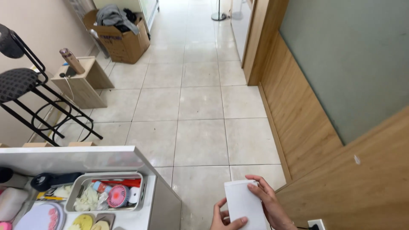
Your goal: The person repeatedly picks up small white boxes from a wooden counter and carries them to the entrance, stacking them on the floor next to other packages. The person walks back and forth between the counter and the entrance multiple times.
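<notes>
Tiles of pale glossy floor fill the room; a white desk with a grey bin of clutter stands near left. Near centre, a flat white rectangular card looks light, stiff, easily creased. The right hand clamps its right edge, the left hand its lower left corner.

We see a smooth, matt white paper-like sheet pinched between the left hand and right hand, over a floor of glossy pale tiles that throw back a soft sheen. Left of that sheet sits a glossy white counter bearing a smooth grey plastic bin (a pink plastic fan lies inside), and right of the sheet runs matt, grained wood panelling. Far beyond the sheet stand a rough brown cardboard box heaped with grey cloth and a black metal stool with a woven seat.
</notes>
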